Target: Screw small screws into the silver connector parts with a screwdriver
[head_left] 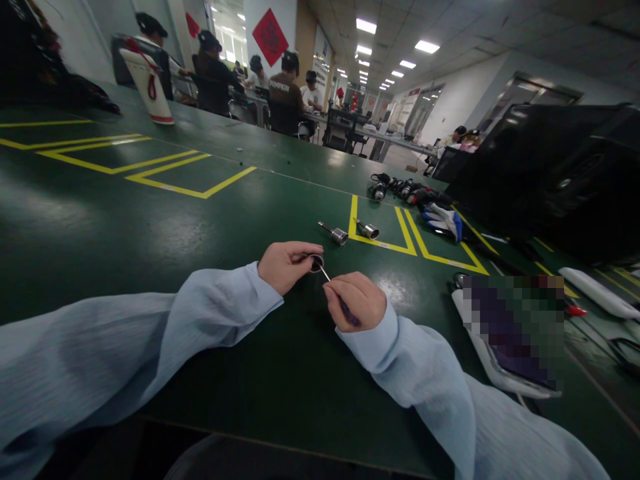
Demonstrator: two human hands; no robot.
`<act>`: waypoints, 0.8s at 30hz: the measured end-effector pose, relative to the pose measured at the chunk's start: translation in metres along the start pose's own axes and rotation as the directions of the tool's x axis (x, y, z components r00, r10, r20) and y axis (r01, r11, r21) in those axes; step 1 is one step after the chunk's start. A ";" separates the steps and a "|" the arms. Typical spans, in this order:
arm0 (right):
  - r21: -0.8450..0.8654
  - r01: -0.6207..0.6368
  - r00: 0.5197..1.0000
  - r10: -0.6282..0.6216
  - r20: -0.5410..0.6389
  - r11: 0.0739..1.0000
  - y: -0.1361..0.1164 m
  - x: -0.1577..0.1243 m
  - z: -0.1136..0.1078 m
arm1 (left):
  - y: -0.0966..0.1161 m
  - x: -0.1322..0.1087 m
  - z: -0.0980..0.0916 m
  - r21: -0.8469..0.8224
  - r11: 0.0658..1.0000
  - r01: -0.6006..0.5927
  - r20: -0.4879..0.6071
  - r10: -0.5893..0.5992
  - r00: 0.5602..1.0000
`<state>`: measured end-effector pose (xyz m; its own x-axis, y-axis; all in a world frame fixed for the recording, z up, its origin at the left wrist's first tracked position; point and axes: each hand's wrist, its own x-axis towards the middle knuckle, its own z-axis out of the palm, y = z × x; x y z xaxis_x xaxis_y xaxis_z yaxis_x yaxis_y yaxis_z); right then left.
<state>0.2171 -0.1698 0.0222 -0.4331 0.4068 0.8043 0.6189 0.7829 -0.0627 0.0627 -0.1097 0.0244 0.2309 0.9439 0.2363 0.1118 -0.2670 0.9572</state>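
Observation:
Between thumb and fingers, my left hand [286,266] holds a small round metal part [317,263] with its dark opening showing. My right hand [356,301] is closed around the dark handle [349,312] of a thin tool, whose metal shaft [325,271] reaches to the opening of the round part. Whether the tip is inside it is too small to tell. Beyond my hands, two metal cylinders with thin stems lie on the green table [200,230]: one [339,235] left of the yellow tape, the other [369,230] by the tape corner.
A device with a blurred screen [515,333] lies at the right. Behind it are blue-and-white gloves [444,221], dark cabled items [379,189] and a large black case [550,173]. A white cup [150,83] stands at the far left. People sit at tables in the background.

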 end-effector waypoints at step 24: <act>-0.002 -0.085 0.996 0.085 -0.010 0.996 -0.002 -0.002 0.004 | -0.003 0.000 0.002 0.046 0.999 -0.003 0.016 0.003 1.000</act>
<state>0.2143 -0.1707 0.0185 -0.3721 0.4669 0.8022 0.6548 0.7446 -0.1297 0.0642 -0.1094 0.0217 0.2470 0.9398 0.2361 0.1556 -0.2789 0.9476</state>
